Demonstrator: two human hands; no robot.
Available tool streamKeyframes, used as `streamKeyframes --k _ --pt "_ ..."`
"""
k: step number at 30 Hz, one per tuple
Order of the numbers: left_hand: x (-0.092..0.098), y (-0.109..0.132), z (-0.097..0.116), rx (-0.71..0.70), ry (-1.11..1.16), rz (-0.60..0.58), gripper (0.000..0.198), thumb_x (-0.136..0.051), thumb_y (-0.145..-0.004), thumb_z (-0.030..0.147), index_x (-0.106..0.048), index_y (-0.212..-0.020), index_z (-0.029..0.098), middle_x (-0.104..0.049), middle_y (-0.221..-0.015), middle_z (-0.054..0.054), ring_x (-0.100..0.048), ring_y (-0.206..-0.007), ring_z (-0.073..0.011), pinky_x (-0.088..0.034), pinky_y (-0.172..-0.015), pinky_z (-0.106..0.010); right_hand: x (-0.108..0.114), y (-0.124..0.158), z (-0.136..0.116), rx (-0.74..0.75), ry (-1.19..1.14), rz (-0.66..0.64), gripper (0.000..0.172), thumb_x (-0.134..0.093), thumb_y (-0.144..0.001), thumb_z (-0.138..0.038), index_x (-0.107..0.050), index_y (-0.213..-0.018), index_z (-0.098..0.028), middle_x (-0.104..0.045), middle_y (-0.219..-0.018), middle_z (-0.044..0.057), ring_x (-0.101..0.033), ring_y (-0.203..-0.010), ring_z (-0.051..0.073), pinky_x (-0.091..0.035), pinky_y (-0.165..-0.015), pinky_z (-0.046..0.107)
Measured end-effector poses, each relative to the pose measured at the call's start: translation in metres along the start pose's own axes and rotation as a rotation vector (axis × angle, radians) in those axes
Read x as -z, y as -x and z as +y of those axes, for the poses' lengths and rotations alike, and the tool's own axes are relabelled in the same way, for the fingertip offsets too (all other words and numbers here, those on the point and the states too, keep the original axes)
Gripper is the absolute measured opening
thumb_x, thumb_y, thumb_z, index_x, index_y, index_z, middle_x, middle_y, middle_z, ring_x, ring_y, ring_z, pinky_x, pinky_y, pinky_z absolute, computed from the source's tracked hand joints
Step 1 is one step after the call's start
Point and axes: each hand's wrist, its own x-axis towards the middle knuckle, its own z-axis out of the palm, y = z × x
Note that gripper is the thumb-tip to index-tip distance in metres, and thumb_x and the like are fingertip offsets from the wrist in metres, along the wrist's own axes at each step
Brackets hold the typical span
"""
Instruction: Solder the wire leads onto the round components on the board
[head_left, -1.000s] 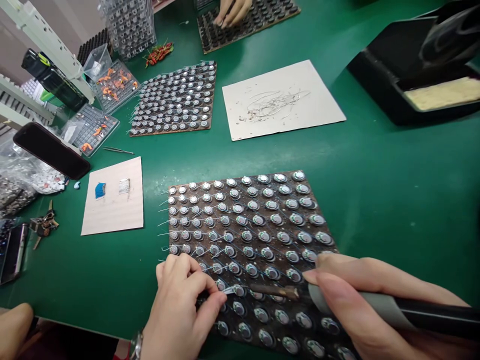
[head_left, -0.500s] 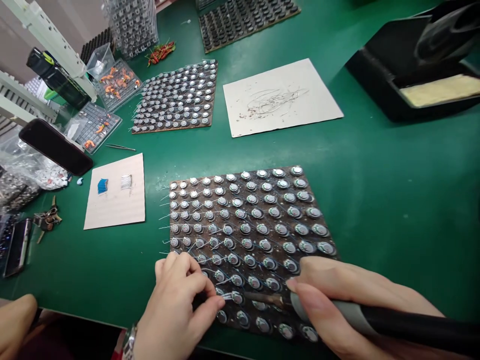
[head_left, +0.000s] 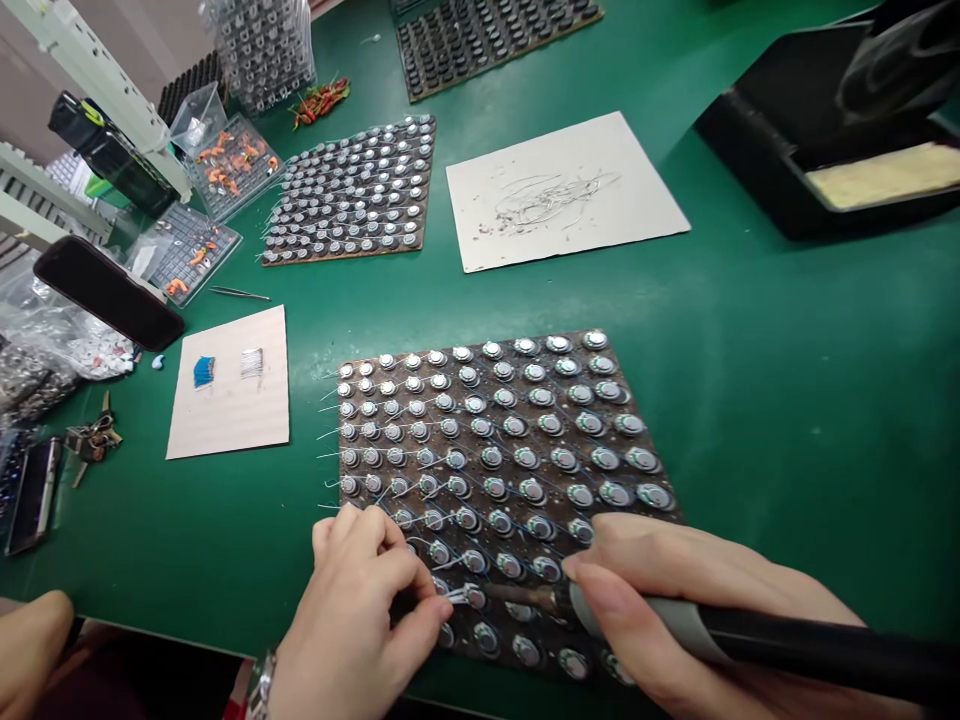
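Note:
A dark board [head_left: 517, 455] carries rows of small round metal parts, many with thin wires running from them. Over its lower left part, my left hand [head_left: 367, 610] pinches thin pale wires [head_left: 459, 597] between thumb and forefinger, their ends at one round part [head_left: 474, 596]. My right hand [head_left: 697, 600] grips a soldering iron [head_left: 675, 620] with a grey and black handle. From the right, its brownish tip points at that same round part; I cannot tell whether it touches.
Behind lie a second filled board [head_left: 352, 190] and a white card [head_left: 555, 190] with wire scraps. A black holder with a yellow sponge [head_left: 892, 178] stands at right. At left are a card with blue and white wires [head_left: 229, 420], a phone [head_left: 109, 290], tweezers [head_left: 240, 294] and keys [head_left: 94, 437].
My right hand and the soldering iron have shifted slightly left, bringing the tip nearer the round part by my left fingers. My left hand has barely moved, still pinching the wires.

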Motion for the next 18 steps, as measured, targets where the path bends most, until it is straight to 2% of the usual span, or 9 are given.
streamKeyframes --k 7,18 --pt "-0.0004 0.0014 0.0002 0.005 -0.003 -0.003 0.012 -0.063 -0.088 0.018 -0.06 -0.077 0.019 -0.053 -0.088 -0.001 -0.049 -0.089 -0.0202 -0.034 -0.08 -0.039 -0.0007 -0.0023 0.0027 0.031 -0.021 0.001 0.018 -0.052 -0.089 -0.011 -0.049 -0.08 -0.027 -0.06 -0.058 -0.006 -0.06 -0.049 0.012 -0.047 -0.042 0.022" --pt "-0.0006 0.0012 0.0001 0.001 0.021 0.007 0.012 -0.066 -0.087 0.017 -0.061 -0.076 0.019 -0.053 -0.087 -0.001 -0.048 -0.088 -0.0196 -0.033 -0.08 -0.038 -0.0015 0.0025 0.003 -0.016 0.002 -0.032 0.019 -0.049 -0.094 -0.016 -0.052 -0.079 -0.026 -0.064 -0.065 -0.004 -0.064 -0.056 0.012 -0.048 -0.047 0.021"
